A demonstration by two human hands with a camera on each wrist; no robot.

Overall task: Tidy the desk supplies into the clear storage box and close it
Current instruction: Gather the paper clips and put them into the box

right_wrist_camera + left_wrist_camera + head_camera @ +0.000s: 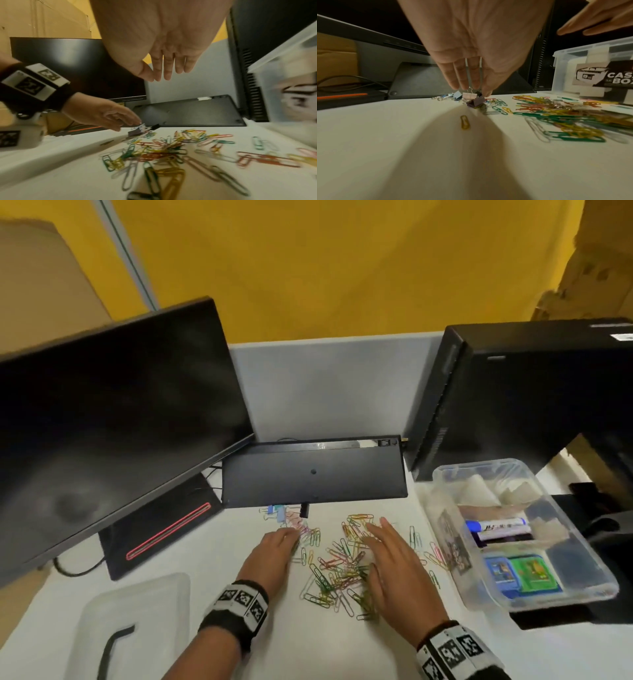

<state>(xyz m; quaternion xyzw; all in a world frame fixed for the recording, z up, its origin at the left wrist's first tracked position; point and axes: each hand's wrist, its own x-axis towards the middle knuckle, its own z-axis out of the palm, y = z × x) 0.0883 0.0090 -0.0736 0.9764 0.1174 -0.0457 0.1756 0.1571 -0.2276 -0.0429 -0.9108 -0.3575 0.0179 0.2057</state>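
Many coloured paper clips (339, 566) (565, 115) (163, 151) lie scattered on the white desk. A few small binder clips (279, 513) (469, 96) (137, 130) sit at the pile's far left, just before the keyboard. My left hand (293, 537) (471, 89) (130, 124) reaches down with its fingers extended, the tips touching the binder clips. My right hand (376, 525) (164, 77) hovers flat over the paper clips, fingers straight and holding nothing. The clear storage box (479, 465) (565, 70) (283, 67) stands uncovered at the right.
The box's clear lid (137, 611) lies at the near left. An upturned black keyboard (315, 474), a monitor (113, 419) and a computer tower (531, 392) line the back. Inside the box are a marker (496, 525), blue and green packs (517, 571) and paper items.
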